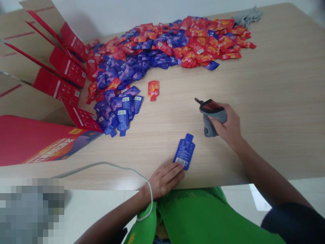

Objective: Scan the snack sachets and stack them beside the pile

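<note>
Both forearms bare, no gloves or rings visible. Left hand, right hand. Green mesh-textured garment over the torso. Dark navy sleeve on the right upper arm. Thin grey cable loops round the left wrist, runs off left.

Two hands are at work: the left hand touches one blue pouch lying alone at the near edge, and the right hand grips one grey handheld scanner. One red pouch lies by itself mid-table, near one small stack of blue pouches on the left and one long mixed heap of red and blue pouches along the far side, too many to count. At far left stand four red box flaps, one red carton lies nearer, one grey cable crosses the near edge, and one grey cloth sits at far right.
</note>
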A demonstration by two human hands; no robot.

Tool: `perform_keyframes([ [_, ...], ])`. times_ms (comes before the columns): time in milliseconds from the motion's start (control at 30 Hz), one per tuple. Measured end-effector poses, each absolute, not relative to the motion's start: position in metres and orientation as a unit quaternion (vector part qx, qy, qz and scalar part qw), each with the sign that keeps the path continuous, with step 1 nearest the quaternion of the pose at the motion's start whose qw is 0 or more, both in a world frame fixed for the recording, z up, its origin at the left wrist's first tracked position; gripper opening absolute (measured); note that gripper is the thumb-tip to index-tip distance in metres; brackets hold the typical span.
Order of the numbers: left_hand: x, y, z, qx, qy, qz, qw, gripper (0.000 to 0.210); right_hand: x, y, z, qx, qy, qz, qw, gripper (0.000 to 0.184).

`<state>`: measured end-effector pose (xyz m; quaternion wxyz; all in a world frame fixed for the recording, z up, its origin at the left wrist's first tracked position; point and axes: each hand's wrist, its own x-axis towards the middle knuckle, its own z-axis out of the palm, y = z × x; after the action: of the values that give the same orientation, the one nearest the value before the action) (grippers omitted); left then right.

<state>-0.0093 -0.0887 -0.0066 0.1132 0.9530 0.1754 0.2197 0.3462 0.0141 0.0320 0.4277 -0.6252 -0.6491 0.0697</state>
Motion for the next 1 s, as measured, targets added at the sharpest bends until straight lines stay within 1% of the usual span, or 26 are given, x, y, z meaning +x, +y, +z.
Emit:
perform_keyframes([
  [67, -0.008, -0.088, -0.005, 0.954, 0.169, 0.222, 0.113, 0.040, 0.322, -0.002, 0.047, -0.563, -0.716, 0.092, 0.403, 0.046],
  [133, -0.007, -0.089, -0.004, 0.954, 0.167, 0.223, 0.108, 0.039, 0.294, -0.021, 0.052, -0.482, -0.795, 0.119, 0.349, 0.045],
  [200, -0.007, -0.090, -0.006, 0.952, 0.176, 0.227, 0.105, 0.037, 0.267, -0.041, 0.045, -0.401, -0.866, 0.133, 0.269, 0.043],
  [267, -0.007, -0.091, -0.007, 0.948, 0.193, 0.233, 0.102, 0.034, 0.248, -0.054, 0.030, -0.351, -0.905, 0.129, 0.205, 0.036],
  [333, -0.007, -0.092, -0.008, 0.947, 0.198, 0.232, 0.099, 0.031, 0.243, -0.054, 0.016, -0.345, -0.915, 0.121, 0.172, 0.033],
  [367, -0.006, -0.093, -0.007, 0.949, 0.194, 0.227, 0.096, 0.031, 0.245, -0.048, 0.011, -0.355, -0.912, 0.118, 0.165, 0.035],
  [433, -0.006, -0.093, -0.006, 0.955, 0.184, 0.217, 0.090, 0.031, 0.256, -0.027, 0.007, -0.398, -0.898, 0.107, 0.155, 0.045],
  [533, -0.005, -0.093, -0.004, 0.958, 0.184, 0.205, 0.081, 0.032, 0.281, 0.013, 0.017, -0.472, -0.867, 0.069, 0.140, 0.056],
  [600, -0.004, -0.094, -0.005, 0.957, 0.189, 0.205, 0.081, 0.032, 0.292, 0.029, 0.031, -0.504, -0.848, 0.050, 0.156, 0.059],
  [633, -0.004, -0.095, -0.005, 0.956, 0.192, 0.207, 0.082, 0.032, 0.295, 0.031, 0.039, -0.514, -0.838, 0.045, 0.179, 0.060],
  [700, -0.003, -0.096, -0.008, 0.953, 0.198, 0.212, 0.085, 0.032, 0.290, 0.020, 0.051, -0.517, -0.822, 0.049, 0.234, 0.059],
  [767, -0.002, -0.098, -0.010, 0.950, 0.204, 0.217, 0.091, 0.032, 0.276, -0.006, 0.056, -0.482, -0.835, 0.074, 0.256, 0.053],
  [800, -0.002, -0.098, -0.011, 0.948, 0.208, 0.220, 0.095, 0.031, 0.266, -0.022, 0.055, -0.450, -0.854, 0.093, 0.246, 0.050],
  [900, -0.003, -0.100, -0.013, 0.942, 0.224, 0.224, 0.106, 0.026, 0.241, -0.059, 0.039, -0.365, -0.906, 0.118, 0.178, 0.036],
  [967, -0.003, -0.100, -0.013, 0.942, 0.224, 0.225, 0.109, 0.026, 0.236, -0.061, 0.024, -0.355, -0.914, 0.120, 0.156, 0.032],
  [1000, -0.003, -0.100, -0.013, 0.943, 0.220, 0.224, 0.109, 0.027, 0.239, -0.054, 0.018, -0.365, -0.911, 0.119, 0.153, 0.033],
])
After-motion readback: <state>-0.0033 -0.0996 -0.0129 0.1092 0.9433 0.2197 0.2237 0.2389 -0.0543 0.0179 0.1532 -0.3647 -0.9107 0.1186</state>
